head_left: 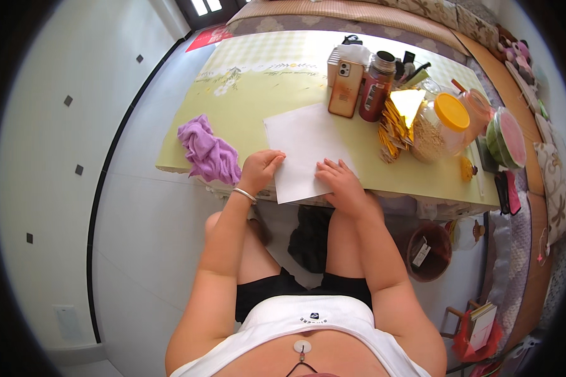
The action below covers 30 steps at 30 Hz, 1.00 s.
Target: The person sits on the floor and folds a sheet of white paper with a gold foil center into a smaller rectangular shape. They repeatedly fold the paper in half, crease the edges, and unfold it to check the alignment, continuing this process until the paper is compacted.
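A white sheet of paper (305, 141) lies on the table with its near corner reaching past the front edge. My left hand (261, 169) pinches the sheet's left edge between thumb and curled fingers; a bangle circles that wrist. On the right side of the paper, my right hand (341, 181) rests with its fingers stretched out over the surface. Beside my left hand a crumpled purple cloth (206, 149) hangs partly over the table edge. Past the paper's far end, an orange phone (346, 89) leans upright next to a dark red bottle (376, 88).
Gold packets (394, 129), a yellow-lidded jar (443, 122) and a cut watermelon (506, 139) crowd the right of the table (245, 94). Below the table stands a brown bin (429, 251). A red bag (481, 333) holding papers sits at the lower right.
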### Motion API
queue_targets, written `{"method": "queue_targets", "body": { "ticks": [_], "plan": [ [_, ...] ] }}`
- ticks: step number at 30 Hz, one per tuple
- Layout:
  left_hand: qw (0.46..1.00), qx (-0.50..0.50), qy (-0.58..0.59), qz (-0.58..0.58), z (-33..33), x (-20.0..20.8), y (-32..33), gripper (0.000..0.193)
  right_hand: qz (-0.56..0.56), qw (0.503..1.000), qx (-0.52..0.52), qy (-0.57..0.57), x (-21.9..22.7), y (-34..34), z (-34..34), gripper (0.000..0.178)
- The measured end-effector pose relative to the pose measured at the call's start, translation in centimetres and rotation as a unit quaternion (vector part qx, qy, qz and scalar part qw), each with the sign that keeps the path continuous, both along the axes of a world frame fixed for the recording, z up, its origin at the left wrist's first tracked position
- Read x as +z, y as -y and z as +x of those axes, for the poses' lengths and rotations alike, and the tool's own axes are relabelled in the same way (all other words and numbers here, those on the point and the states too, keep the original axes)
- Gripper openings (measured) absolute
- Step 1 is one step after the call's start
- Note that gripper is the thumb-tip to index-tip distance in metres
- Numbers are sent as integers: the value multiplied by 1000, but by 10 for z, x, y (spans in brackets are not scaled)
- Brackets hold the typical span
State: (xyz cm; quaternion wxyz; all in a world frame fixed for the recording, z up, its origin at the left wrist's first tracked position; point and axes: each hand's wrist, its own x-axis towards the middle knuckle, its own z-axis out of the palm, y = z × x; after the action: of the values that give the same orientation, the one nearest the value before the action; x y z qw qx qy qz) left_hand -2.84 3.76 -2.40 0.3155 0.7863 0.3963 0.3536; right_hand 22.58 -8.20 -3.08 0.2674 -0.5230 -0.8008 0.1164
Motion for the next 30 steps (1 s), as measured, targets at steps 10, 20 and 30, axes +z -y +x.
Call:
{"method": "queue_targets", "body": {
  "ticks": [10,20,30],
  "plan": [
    [979,-98,59,-169,-23,5,-22,20,-4,959,-91,-267,-3,7,-7,11],
    [997,-69,-36,3,-20,-3,6,8,53,985,-120,-112,27,-1,-6,40],
    [998,-55,7,5,-24,-9,9,11,-46,966,-101,-231,-9,-23,35,25]
  ]
}}
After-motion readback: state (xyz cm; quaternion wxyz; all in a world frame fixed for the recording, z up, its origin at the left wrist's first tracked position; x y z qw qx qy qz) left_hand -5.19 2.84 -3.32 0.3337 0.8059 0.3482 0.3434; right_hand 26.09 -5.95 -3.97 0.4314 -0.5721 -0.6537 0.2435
